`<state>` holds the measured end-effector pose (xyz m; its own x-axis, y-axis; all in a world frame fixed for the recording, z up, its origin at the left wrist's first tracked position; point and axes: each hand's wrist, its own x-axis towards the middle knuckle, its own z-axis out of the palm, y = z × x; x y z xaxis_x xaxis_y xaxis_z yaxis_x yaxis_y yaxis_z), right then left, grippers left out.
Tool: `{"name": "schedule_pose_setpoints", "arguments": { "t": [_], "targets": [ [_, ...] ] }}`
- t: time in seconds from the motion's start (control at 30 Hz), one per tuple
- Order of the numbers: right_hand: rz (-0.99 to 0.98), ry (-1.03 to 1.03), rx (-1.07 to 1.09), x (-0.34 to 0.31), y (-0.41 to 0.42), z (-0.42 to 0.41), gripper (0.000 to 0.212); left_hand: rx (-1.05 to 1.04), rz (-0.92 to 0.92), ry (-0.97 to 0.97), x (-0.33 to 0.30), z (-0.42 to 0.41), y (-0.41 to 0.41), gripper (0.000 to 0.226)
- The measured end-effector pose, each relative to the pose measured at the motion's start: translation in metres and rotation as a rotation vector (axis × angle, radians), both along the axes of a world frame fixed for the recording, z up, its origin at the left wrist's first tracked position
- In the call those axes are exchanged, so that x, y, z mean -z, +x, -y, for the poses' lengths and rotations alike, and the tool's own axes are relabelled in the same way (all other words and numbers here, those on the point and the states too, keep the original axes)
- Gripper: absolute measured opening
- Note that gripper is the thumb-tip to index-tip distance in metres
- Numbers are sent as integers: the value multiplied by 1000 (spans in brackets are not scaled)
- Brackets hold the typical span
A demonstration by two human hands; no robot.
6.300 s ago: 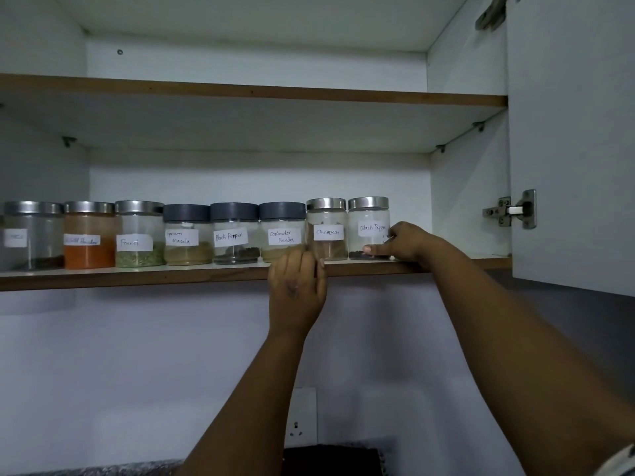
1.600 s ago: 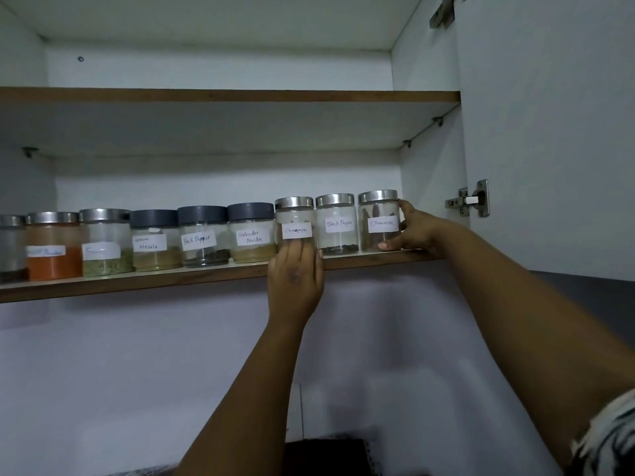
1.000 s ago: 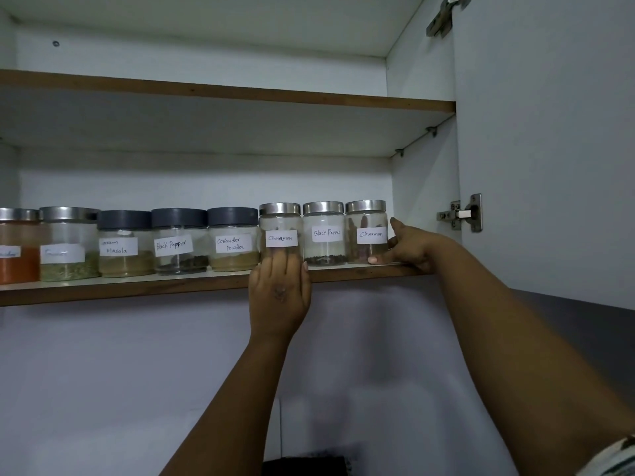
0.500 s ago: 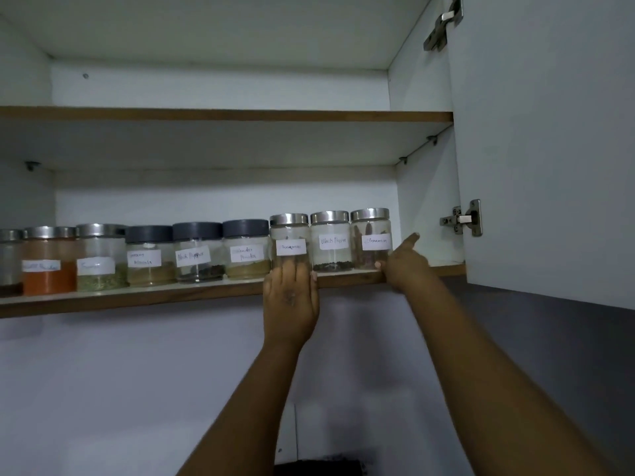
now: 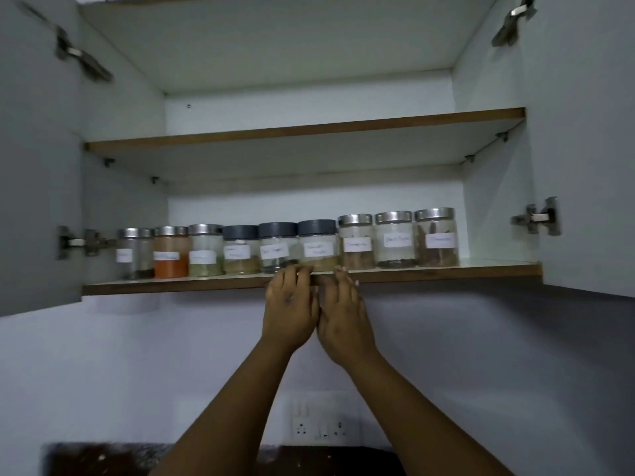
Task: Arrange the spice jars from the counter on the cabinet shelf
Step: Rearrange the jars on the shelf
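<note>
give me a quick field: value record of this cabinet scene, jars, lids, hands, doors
jars: nine spice jars in one row on the lower shelf
lids: three dark grey in the middle, six silver
labels: white, too blurred to read
brightest contents: orange powder jar, second from the left end
upper shelf: upper shelf, nothing visible on it
left hand: left hand at the shelf's front edge, holding nothing
right hand: right hand beside it, holding nothing
doors: both open
below: wall socket
</note>
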<state>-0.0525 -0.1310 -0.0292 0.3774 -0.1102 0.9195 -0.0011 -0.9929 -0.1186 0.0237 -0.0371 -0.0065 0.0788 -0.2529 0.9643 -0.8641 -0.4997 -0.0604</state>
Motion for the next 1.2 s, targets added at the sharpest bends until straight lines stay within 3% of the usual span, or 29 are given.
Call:
{"name": "schedule_pose_setpoints", "arguments": {
  "t": [0.17, 0.5, 0.6, 0.63, 0.7, 0.77, 0.97, 1.1, 1.2],
  "targets": [
    [-15, -99, -116, -28, 33, -40, 45, -113, -39, 0, -21, -77, 28, 41],
    [59, -237, -206, -118, 112, -132, 35, -266, 228, 226, -79, -209, 92, 47],
    [24, -298, -121, -151, 135, -163, 19, -399, 128, 268, -117, -254, 122, 25],
    [-23, -327, -90, -162, 142, -172, 23, -429, 65, 286, -131, -266, 132, 22],
    [-150, -353, -63, -183, 157, -190, 53, -464, -59, 309, -161, -287, 150, 35],
    [-277, -289, -71, -201, 171, -207, 69, -495, -191, 356, -188, -300, 171, 41],
    [-548, -255, 27, -230, 220, -237, 46, -546, -294, 623, -216, -286, 226, 45],
    [-667, -423, 264, -232, 246, -248, 26, -747, -337, 841, -221, -267, 248, 40],
    [-685, -408, 313, -241, 259, -250, 29, -787, -363, 869, -229, -255, 268, 37]
  ]
}}
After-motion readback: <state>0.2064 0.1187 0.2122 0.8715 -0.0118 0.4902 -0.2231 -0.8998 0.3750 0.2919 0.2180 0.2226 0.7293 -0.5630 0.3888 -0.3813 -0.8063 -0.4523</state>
